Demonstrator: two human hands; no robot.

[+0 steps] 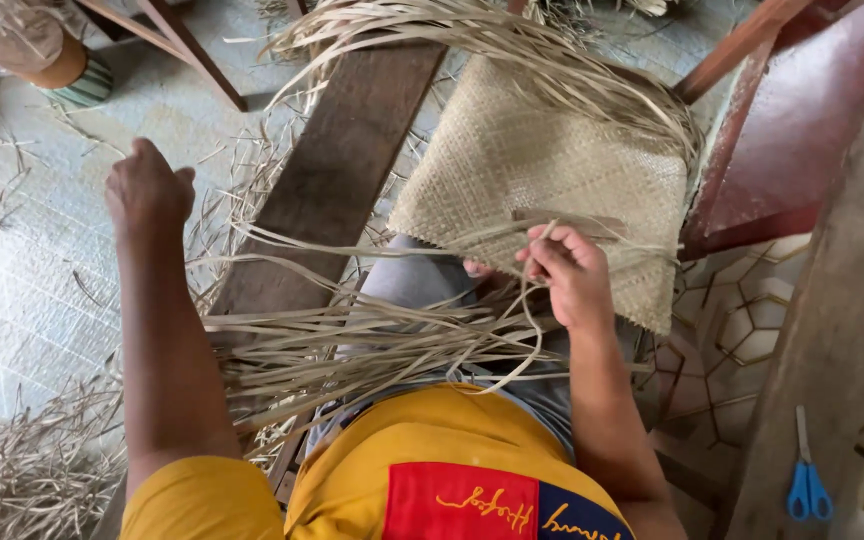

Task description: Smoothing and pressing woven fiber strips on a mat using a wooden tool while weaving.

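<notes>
A woven straw mat (542, 170) lies over my lap, its far edge ending in long loose strips (472, 30). My right hand (564, 270) pinches a strip at the mat's near edge, fingers closed on it. Out to the left, my left hand (147, 190) is closed over the floor and pulls a long strip (352, 248) taut across to the mat. A bundle of loose straw strips (352, 345) lies across my knees.
A dark wooden plank (337, 160) runs under the mat. Straw scraps (22, 470) litter the tiled floor at left. Blue-handled scissors (807, 480) rest on a wooden board at right. A red chair (802, 130) stands at the upper right, a round container (47, 55) at the upper left.
</notes>
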